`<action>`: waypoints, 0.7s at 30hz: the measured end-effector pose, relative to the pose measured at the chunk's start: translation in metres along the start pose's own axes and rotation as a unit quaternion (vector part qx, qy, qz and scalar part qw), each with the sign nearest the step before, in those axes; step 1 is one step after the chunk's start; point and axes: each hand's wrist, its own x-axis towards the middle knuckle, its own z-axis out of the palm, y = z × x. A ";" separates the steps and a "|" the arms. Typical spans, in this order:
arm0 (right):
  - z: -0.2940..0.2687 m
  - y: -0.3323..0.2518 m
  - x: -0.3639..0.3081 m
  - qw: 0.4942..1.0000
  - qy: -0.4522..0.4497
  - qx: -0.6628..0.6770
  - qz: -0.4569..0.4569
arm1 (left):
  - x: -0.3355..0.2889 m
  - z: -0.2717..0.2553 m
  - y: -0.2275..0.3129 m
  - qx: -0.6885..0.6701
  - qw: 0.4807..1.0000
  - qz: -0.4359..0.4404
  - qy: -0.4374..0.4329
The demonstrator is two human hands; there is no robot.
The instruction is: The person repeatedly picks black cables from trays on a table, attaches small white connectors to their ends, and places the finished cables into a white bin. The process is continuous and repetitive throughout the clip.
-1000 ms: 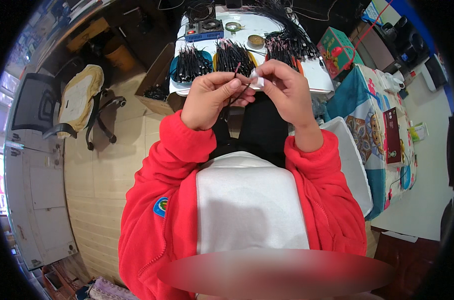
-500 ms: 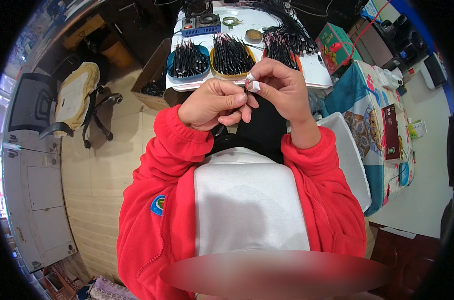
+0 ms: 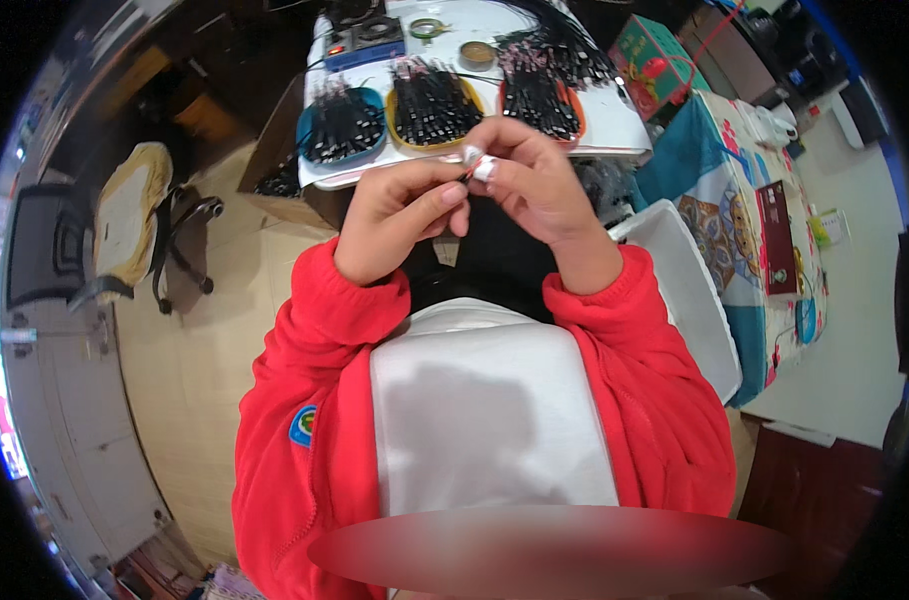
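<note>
Both hands meet just in front of the table's near edge. My left hand [image 3: 399, 215] is closed, its thumb and fingers pinching a thin black cable [image 3: 465, 178] with a bit of red at its end; most of it is hidden by the fingers. My right hand [image 3: 539, 190], with white wrapping on thumb and forefinger, pinches at that same end. Beyond them stand a blue basket [image 3: 301, 148], a yellow basket [image 3: 399, 132] and an orange basket [image 3: 578, 108], each full of short black cables with pinkish ends.
On the white table [image 3: 629, 135] are a blue device [image 3: 366, 54] with a lit red switch, a tape roll [image 3: 427, 28], a round tin [image 3: 477, 53] and a heap of black cables [image 3: 564, 45]. A white bin [image 3: 689, 290] stands right, a cardboard box [image 3: 284, 205] and chair [image 3: 134, 215] left.
The whole view has shifted, so table and baskets sit further left. My left fingers have curled in more around the cable, and both hands remain together at its end.
</note>
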 end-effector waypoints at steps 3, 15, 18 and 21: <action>-0.012 0.012 0.004 0.980 -0.032 0.166 0.108 | 0.010 0.000 -0.012 0.040 0.999 -0.009 0.020; -0.187 -0.034 0.052 0.658 0.374 -0.652 0.042 | 0.101 -0.018 -0.029 -0.088 0.990 -0.077 0.073; -0.207 -0.028 0.056 0.548 0.339 -0.746 0.169 | 0.117 -0.020 -0.037 -0.077 0.989 -0.080 0.096; -0.208 -0.021 0.058 0.512 0.346 -0.765 0.182 | 0.127 -0.020 -0.044 -0.073 0.987 -0.081 0.118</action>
